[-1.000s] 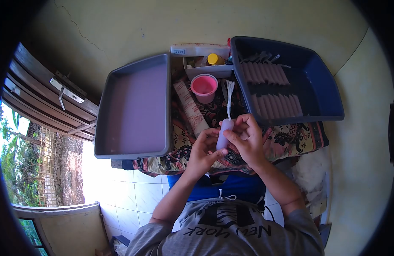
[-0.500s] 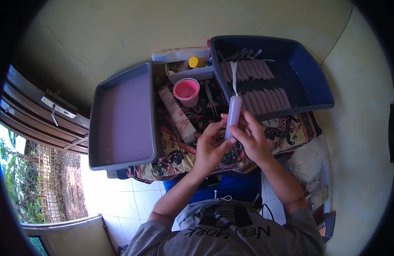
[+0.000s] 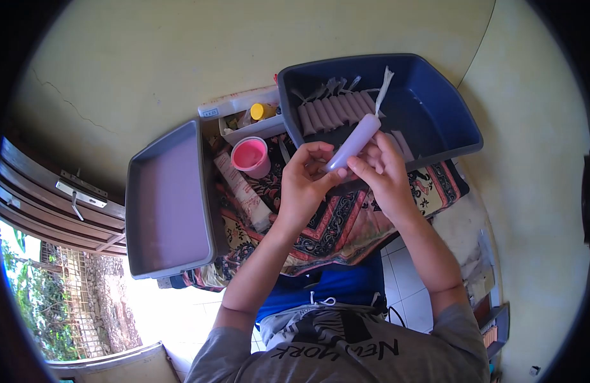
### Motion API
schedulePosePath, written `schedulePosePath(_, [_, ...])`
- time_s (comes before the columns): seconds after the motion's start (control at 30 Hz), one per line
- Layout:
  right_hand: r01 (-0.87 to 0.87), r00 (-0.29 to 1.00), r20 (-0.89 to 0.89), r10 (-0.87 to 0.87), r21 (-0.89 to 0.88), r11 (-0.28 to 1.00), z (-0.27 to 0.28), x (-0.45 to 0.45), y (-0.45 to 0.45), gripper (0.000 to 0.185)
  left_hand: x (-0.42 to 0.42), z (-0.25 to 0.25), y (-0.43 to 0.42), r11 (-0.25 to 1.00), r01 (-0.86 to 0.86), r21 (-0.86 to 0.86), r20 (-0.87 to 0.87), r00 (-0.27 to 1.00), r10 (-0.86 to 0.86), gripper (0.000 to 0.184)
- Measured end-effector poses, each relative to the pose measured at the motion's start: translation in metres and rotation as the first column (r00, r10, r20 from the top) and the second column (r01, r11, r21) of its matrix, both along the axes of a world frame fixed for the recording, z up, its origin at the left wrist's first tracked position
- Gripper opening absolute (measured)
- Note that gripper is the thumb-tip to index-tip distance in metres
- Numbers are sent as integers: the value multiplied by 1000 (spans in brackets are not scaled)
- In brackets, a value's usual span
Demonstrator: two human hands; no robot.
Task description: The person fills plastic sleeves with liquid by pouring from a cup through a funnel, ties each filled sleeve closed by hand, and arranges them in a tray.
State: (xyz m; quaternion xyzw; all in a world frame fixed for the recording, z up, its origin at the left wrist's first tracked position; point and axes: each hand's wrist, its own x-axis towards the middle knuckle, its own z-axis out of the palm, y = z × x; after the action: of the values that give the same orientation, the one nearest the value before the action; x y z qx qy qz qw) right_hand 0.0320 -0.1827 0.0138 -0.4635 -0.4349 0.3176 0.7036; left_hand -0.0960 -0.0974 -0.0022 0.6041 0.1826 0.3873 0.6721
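Observation:
My right hand [image 3: 390, 175] is wrapped around a long, slim plastic ice-pop bag [image 3: 355, 142] filled with pale purple liquid. The bag tilts up to the right, and its twisted end points away from me over the dark blue tub [image 3: 435, 121]. My left hand [image 3: 302, 185] pinches the bag's lower end, with its other fingers curled beside it. In that tub lie rows of similar filled bags [image 3: 336, 112]; part of the nearer row is hidden behind my hands and the held bag.
On the left stands a grey tub [image 3: 208, 210] of purple liquid [image 3: 170, 198]. Between the tubs are a pink cup [image 3: 251, 158], a pack of plastic bags [image 3: 240, 188] and a box [image 3: 237, 134] with a yellow-capped bottle [image 3: 263, 112]. A patterned cloth [image 3: 336, 233] covers the table.
Both hands have moved toward the right tub with the bag, which has gone from nearly upright to leaning right. The camera view has shifted a little to the right.

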Motion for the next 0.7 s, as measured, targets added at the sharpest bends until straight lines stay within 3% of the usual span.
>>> schedulePosePath(0.03, [6,1000,-2,-6,1,1000,-1,10,4,44,12,0,3,998,-1,64,-1,1000,2,39])
schedulePosePath(0.1, [8,995,103,9,-162,987,-1,33,12,48,34,1,9,993,-16,114,-33,999,20,37])
schedulePosePath(0.17, [60,995,82,-50,-125,990,-9,50,24,49,54,-1,18,956,-9,292,-113,993,43,39])
schedulePosePath(0.23, [38,996,85,-17,-244,969,-7,72,31,51,72,1,30,946,7,323,-203,977,62,40])
schedulePosePath(0.3, [77,995,78,-56,-290,954,-3,97,41,50,91,1,49,924,257,285,-390,911,-133,41])
schedulePosePath(0.37, [98,990,140,-32,-489,867,-2,131,57,51,110,-2,67,885,290,364,-427,896,-118,37])
schedulePosePath(0.43, [134,983,182,-37,-556,820,-5,160,73,49,129,2,80,862,420,283,-588,786,-190,30])
schedulePosePath(0.5, [171,974,224,-37,-616,769,-11,192,91,46,151,5,91,846,428,318,-611,775,-162,25])
schedulePosePath(0.6, [286,894,436,98,-726,625,-17,222,111,32,183,5,108,755,500,424,-711,700,-65,25])
schedulePosePath(0.63, [288,894,437,95,-724,627,-19,230,116,32,193,2,114,737,524,428,-749,662,-36,26])
schedulePosePath(0.7, [344,843,488,228,-813,471,-29,246,125,25,206,-11,121,717,548,431,-783,621,-4,27])
